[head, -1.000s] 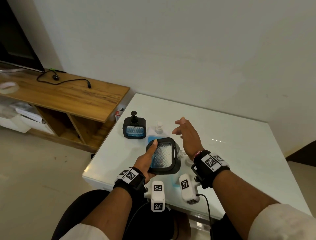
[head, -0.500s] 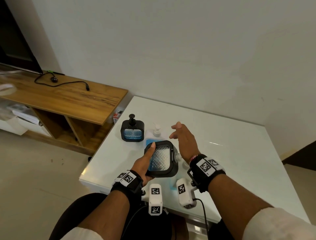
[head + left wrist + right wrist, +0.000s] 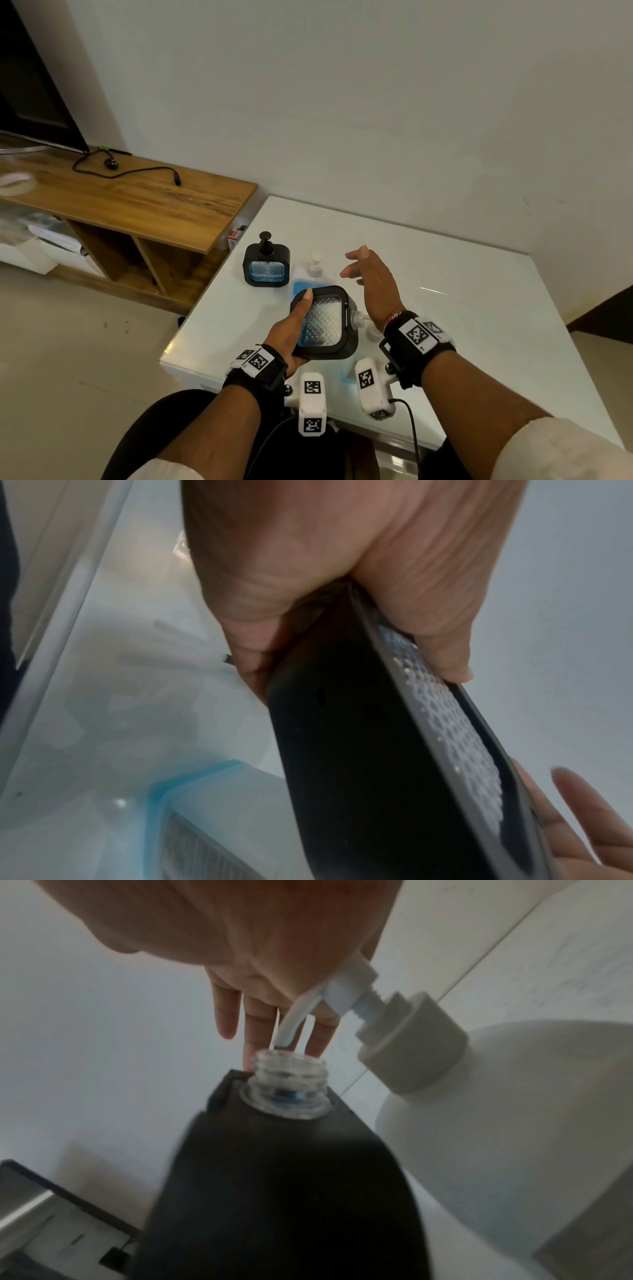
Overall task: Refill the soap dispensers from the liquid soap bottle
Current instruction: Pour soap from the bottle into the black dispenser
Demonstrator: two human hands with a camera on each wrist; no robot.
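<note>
My left hand (image 3: 289, 334) grips the black-framed soap dispenser (image 3: 325, 323), thumb laid flat along its textured clear face and fingers curled behind its back. I hold it tipped on its side above the white table (image 3: 479, 308), so its bare threaded neck (image 3: 356, 318), with no pump on it, points toward my right wrist. My right hand (image 3: 371, 281) hovers just beyond that dispenser with fingers spread and relaxed, holding nothing. Just behind the held dispenser stands the white liquid soap bottle (image 3: 313, 270), its pump top upright. Left of that bottle sits a second black dispenser (image 3: 266, 266), upright with its black pump on and blue soap showing through its face.
</note>
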